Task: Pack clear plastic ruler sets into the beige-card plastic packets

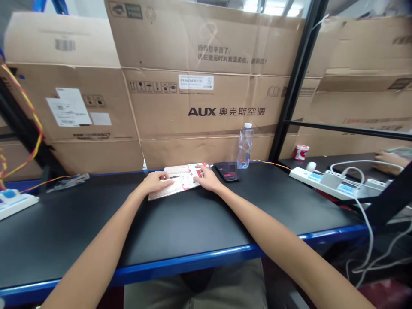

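Observation:
Two flat packets with red-and-white printed ends lie close together at the back of the black tabletop. The front packet (166, 190) is pale and shows ruler-like markings along its lower edge. Behind it, partly covered, is the rear packet (176, 171). My left hand (155, 182) grips the left part of the front packet, thumb on top and fingers curled. At the printed right end, my right hand (207, 178) holds the packet between thumb and bent fingers. A black phone (227, 171) lies just right of my right hand.
A clear water bottle (245, 146) stands by the cardboard wall (206, 124). White power strips (322, 182) with cables sit at right, another power strip (17, 204) at left. A crumpled plastic bag (69, 182) and red-white tub (301, 152) are present. Another person's hand (389, 161) shows far right.

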The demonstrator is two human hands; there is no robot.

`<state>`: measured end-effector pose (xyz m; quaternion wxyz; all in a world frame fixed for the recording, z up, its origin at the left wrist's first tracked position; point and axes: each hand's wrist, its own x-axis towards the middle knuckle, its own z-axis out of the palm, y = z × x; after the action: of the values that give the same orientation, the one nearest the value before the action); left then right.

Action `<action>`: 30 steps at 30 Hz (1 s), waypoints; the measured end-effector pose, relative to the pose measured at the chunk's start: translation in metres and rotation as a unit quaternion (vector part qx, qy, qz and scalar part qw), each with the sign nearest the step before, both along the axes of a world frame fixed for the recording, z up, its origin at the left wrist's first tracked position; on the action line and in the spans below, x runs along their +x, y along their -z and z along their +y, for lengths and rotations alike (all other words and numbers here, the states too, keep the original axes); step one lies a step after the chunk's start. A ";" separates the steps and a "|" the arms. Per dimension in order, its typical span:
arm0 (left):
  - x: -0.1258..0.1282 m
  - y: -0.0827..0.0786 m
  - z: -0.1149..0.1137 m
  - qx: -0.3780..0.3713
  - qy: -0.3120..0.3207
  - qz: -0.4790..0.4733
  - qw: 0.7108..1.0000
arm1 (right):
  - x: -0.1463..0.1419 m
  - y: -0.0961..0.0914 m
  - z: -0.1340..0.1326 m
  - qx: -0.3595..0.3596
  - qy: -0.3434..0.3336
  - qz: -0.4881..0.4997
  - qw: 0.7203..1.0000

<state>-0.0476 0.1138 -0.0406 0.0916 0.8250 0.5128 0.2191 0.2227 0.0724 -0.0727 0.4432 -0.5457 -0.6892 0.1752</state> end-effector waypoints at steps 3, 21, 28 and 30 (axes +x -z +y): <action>0.007 0.003 -0.002 0.014 0.043 0.008 0.999 | 0.001 -0.002 -0.002 -0.015 0.011 -0.028 0.999; 0.033 -0.003 -0.021 0.027 0.103 -0.007 0.994 | -0.004 0.000 -0.003 0.036 -0.071 -0.091 0.993; 0.037 -0.013 -0.030 -0.065 0.145 -0.015 0.987 | -0.010 -0.002 -0.009 0.011 -0.081 -0.158 0.984; 0.035 -0.016 -0.031 -0.095 0.166 -0.028 0.981 | -0.010 -0.003 -0.009 0.008 -0.063 -0.164 0.984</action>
<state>-0.0122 0.0831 -0.0247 0.2189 0.8796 0.3847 0.1745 0.2131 0.0633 -0.0697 0.3160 -0.5191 -0.7871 0.1054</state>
